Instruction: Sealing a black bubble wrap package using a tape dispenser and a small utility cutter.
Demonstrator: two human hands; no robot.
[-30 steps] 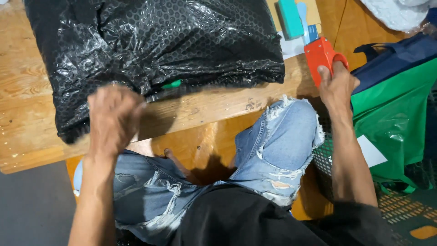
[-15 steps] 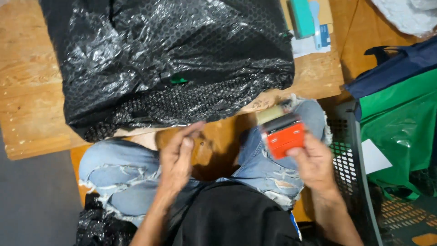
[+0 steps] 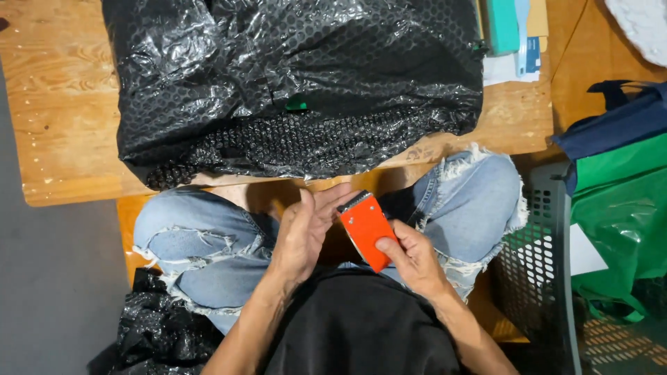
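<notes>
From the head camera, looking straight down at the lap, the right hand (image 3: 415, 258) grips an orange handheld tape dispenser (image 3: 366, 228) by its lower end, fingers and thumb closed around the body, with the metal-edged end tilted up toward the table. The left hand (image 3: 304, 232) is half open, its fingertips touching the dispenser's upper left edge near that metal end, not closed on anything. The dispenser sits over the gap between the knees in torn blue jeans (image 3: 208, 243), just below the edge of the wooden table (image 3: 62, 104). On the table lies a large parcel wrapped in black bubble wrap (image 3: 292, 83), its lower edge overhanging toward the knees, with a small green spot showing through. To the right stand a dark mesh basket (image 3: 535, 278) and a green bag (image 3: 618, 222); more black plastic (image 3: 153, 326) is bunched by the left thigh. The likeliest trouble seems to be the left fingertips catching on the toothed cutting edge, since they rest right beside it; a loose grip could also let the dispenser drop between the legs.
</notes>
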